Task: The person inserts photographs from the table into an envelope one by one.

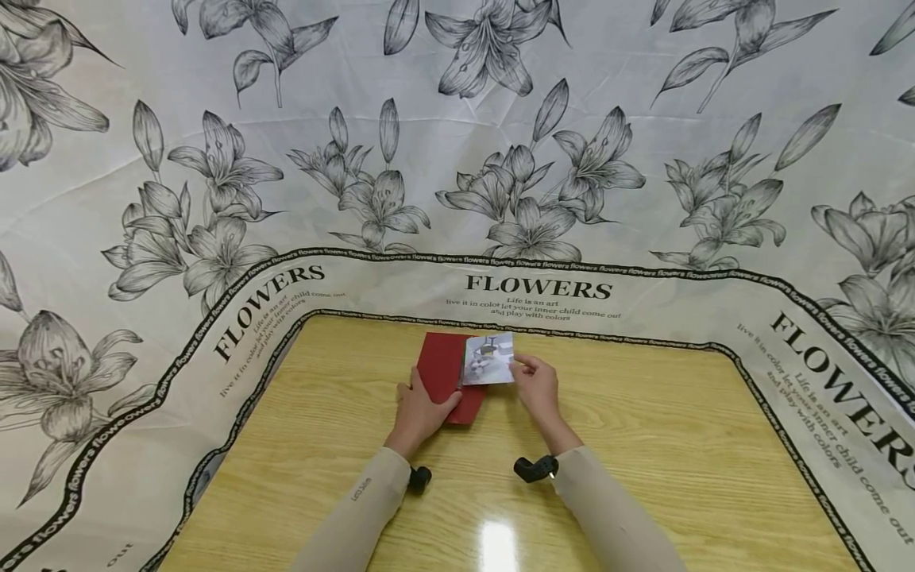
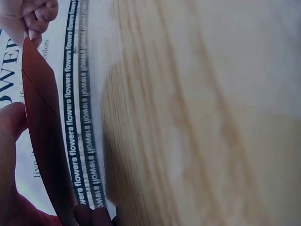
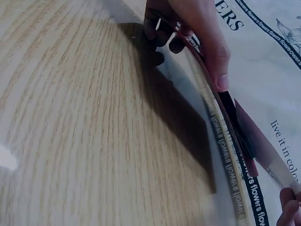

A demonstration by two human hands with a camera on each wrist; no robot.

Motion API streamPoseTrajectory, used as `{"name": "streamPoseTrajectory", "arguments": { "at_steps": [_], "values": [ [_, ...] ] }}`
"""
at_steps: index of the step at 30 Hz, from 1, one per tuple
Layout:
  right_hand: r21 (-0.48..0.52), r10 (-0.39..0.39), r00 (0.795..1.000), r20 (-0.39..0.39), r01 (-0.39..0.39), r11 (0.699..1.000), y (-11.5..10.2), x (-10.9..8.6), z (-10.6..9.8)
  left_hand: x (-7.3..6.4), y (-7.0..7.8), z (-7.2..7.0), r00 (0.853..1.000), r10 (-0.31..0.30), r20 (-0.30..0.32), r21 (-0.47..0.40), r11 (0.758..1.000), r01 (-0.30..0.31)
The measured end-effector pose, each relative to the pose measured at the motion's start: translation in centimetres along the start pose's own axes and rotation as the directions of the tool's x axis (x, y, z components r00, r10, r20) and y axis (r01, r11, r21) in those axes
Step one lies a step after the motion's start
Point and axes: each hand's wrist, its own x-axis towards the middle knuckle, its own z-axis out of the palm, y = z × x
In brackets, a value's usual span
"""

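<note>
My left hand [image 1: 425, 409] grips a red envelope [image 1: 439, 361] near the far edge of the table, thumb on its face and fingers behind. With my right hand [image 1: 538, 389] I pinch the right edge of a photo card [image 1: 490, 359], which shows a grey-white picture. The card's left side overlaps the envelope's right side in the head view. From the right wrist, the card [image 3: 263, 146] slants out beside the envelope's edge, with right fingertips [image 3: 289, 207] at its outer end. The left wrist view shows the envelope [image 2: 42, 122] nearly edge-on, bowed, hiding the card.
Under both hands lies a wood-grain table [image 1: 343, 381]. A white cloth [image 1: 400, 286] printed with flowers and lettering rises behind and along its sides. Each wrist wears a black camera, such as the right wrist camera [image 1: 534, 469]. The envelope casts a dark shadow on the tabletop.
</note>
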Motion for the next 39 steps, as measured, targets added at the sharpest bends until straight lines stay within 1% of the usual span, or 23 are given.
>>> {"name": "streamPoseTrajectory", "arguments": {
  "at_steps": [11,15,18,23,26,30,34,39],
  "values": [
    [-0.010,0.006,1.000,-0.007,-0.006,1.000,-0.5,0.0,2.2,0.2,-0.1,0.1,1.000,0.006,-0.006,0.019,1.000,-0.006],
    [0.000,-0.013,1.000,-0.007,0.013,1.000,-0.5,-0.1,2.9,0.3,0.0,0.1,1.000,-0.002,-0.003,0.016,1.000,0.002],
    [0.010,-0.010,1.000,0.000,0.010,1.000,-0.6,-0.1,3.2,0.3,0.1,0.0,1.000,-0.004,-0.005,0.011,1.000,0.004],
    [0.011,0.029,0.999,0.030,-0.029,1.000,-0.8,-0.4,3.4,0.3,0.2,-0.1,1.000,-0.002,-0.008,0.008,1.000,0.002],
    [0.004,0.024,0.999,0.043,-0.024,1.000,-0.8,-0.6,3.6,0.3,0.1,-0.1,1.000,-0.004,-0.010,0.007,1.000,0.004],
    [-0.001,-0.001,0.999,0.051,0.001,1.000,-0.8,-0.9,4.0,0.3,0.0,0.1,1.000,-0.009,-0.017,0.011,1.000,0.009],
    [-0.009,-0.006,0.999,0.049,0.007,1.000,-0.7,-0.9,4.5,0.3,-0.1,0.3,1.000,-0.003,-0.027,0.024,1.000,0.004],
    [-0.027,-0.009,0.999,0.049,0.010,1.000,-0.8,-1.1,5.1,0.1,0.0,0.4,1.000,-0.004,-0.021,0.034,0.999,0.005]
  ]
}}
